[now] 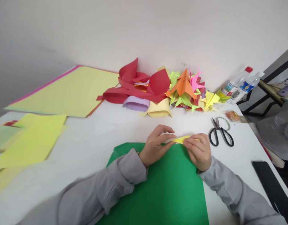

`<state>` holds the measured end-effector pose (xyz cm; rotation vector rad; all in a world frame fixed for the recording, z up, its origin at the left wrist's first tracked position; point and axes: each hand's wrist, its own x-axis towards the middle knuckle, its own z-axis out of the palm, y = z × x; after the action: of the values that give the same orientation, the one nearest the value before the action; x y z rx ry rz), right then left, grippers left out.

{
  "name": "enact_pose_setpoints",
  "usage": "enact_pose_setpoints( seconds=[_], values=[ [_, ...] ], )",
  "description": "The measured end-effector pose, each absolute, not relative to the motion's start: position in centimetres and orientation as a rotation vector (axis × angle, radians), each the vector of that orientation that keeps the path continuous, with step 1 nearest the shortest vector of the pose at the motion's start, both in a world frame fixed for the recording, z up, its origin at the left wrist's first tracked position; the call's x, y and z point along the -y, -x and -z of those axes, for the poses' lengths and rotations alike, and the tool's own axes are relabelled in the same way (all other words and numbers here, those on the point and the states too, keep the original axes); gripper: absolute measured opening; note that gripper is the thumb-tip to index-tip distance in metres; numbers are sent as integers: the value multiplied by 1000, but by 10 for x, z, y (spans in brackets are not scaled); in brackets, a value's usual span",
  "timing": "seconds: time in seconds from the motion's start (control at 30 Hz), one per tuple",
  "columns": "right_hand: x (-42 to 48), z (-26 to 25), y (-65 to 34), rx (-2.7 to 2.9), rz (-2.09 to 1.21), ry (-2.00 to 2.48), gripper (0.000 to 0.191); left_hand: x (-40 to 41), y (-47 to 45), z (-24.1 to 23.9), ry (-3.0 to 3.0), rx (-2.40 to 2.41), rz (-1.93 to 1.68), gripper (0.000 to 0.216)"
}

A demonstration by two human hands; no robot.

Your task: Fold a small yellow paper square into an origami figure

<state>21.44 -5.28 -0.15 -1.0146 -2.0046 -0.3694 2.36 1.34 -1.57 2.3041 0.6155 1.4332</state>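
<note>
A small folded piece of yellow paper [180, 139] is held between my two hands, over the far edge of a green sheet [167, 187]. My left hand [156, 145] pinches its pointed left end between thumb and fingertips. At the other end, the fingers of my right hand [198, 150] close round the paper and hide part of it. Black-handled scissors [221, 132] lie slightly open to the right of my right hand.
Folded paper figures [182, 86] and red paper shapes [144, 84] are heaped by the wall. Large yellow sheets [64, 90] and smaller yellow papers [33, 140] lie left. Plastic bottles [237, 82] stand back right. A black flat object [272, 187] lies near the right edge.
</note>
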Motion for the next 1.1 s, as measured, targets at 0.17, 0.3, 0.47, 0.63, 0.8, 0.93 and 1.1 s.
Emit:
enact_pose_setpoints(
  seconds=[0.17,0.3,0.47,0.63,0.8,0.93,1.1],
  values=[
    [53,2,-213,2002,385,1014,19,-14,-23,17,-2307,-600,-1409,11],
    [53,2,-213,2002,379,1024,20,-12,-23,14,-2302,-592,-1378,13],
    [53,0,-212,1973,340,1044,18,-11,-24,11,-2350,-592,-1358,15],
    [52,3,-215,1904,263,1094,19,-14,-24,13,-2274,-585,-1430,11],
    [52,7,-218,1872,203,1109,21,-13,-23,13,-2252,-553,-1379,13],
    [55,4,-216,1808,181,1098,24,-13,-24,13,-2139,-633,-1426,7],
    [62,1,-208,1470,50,1153,17,-15,-25,12,-2001,-631,-1331,24]
  ],
)
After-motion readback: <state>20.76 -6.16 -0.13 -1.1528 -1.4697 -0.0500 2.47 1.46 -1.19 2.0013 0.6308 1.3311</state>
